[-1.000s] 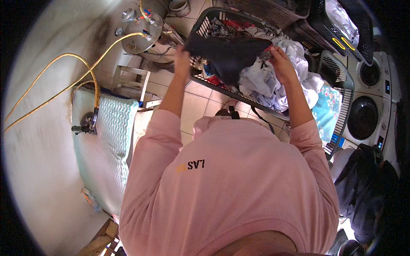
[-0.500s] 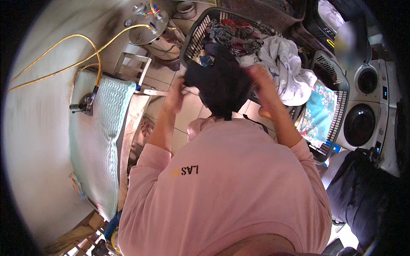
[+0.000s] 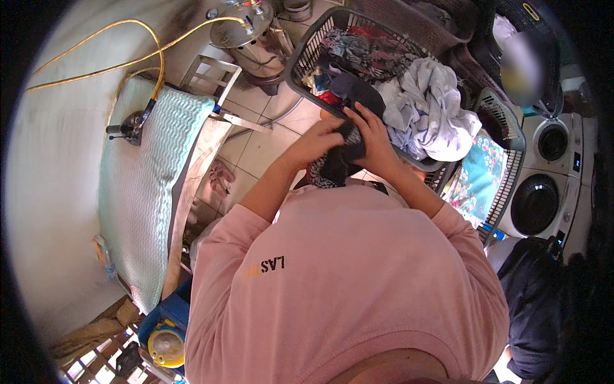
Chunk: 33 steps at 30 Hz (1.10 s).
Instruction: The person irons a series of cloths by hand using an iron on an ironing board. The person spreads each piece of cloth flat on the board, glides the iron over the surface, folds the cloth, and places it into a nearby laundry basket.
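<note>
My left hand (image 3: pixel 316 143) and my right hand (image 3: pixel 376 142) are close together in front of my chest. Both have their fingers curled on a bunched dark garment (image 3: pixel 334 168), which shows a black-and-white patterned part. Its lower end hangs against my pink top, and my fingers hide much of it. Just beyond my hands, a dark navy cloth (image 3: pixel 358 91) lies over the near side of a grey laundry basket (image 3: pixel 299 56). The basket also holds a crumpled pale grey cloth (image 3: pixel 428 105) and red and patterned clothes (image 3: pixel 377 54).
On the left, an iron (image 3: pixel 132 128) with a yellow hose rests on a padded ironing board (image 3: pixel 144 198). A metal boiler (image 3: pixel 252 48) stands at the back left. To the right are a second basket (image 3: pixel 515 137) with teal floral fabric (image 3: pixel 480 166) and white front-loading machines (image 3: pixel 555 173).
My hands have come together from either side of the dark garment and closed on it. The garment is now bunched smaller and nearer my chest. The view has shifted slightly.
</note>
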### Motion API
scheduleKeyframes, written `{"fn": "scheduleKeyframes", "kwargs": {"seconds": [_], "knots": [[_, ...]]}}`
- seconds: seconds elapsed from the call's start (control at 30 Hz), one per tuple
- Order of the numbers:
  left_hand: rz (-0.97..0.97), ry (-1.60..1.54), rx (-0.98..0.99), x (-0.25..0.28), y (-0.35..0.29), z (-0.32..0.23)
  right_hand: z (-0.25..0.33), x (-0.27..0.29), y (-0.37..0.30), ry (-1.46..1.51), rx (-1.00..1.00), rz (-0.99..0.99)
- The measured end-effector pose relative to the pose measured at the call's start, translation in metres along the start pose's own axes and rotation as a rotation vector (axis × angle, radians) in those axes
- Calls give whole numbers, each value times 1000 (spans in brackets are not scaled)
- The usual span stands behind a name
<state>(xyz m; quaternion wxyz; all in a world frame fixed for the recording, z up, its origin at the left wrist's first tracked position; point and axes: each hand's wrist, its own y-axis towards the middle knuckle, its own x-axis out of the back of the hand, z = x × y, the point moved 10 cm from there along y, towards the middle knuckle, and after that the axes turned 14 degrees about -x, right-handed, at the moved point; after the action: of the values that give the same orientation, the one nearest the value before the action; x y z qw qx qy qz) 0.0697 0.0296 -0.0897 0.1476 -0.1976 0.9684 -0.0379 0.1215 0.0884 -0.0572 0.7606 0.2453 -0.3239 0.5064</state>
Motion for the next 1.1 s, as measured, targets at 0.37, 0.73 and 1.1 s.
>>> {"fn": "scheduleKeyframes", "kwargs": {"seconds": [0.37, 0.73, 1.1], "knots": [[-126, 288, -136, 98, 13, 36, -130, 120, 112, -467, -28, -596], [-594, -279, 298, 214, 72, 194, -112, -119, 212, -267, -207, 200], [-550, -132, 210, 259, 140, 164, -196, -188, 245, -570, -646, 209]]}}
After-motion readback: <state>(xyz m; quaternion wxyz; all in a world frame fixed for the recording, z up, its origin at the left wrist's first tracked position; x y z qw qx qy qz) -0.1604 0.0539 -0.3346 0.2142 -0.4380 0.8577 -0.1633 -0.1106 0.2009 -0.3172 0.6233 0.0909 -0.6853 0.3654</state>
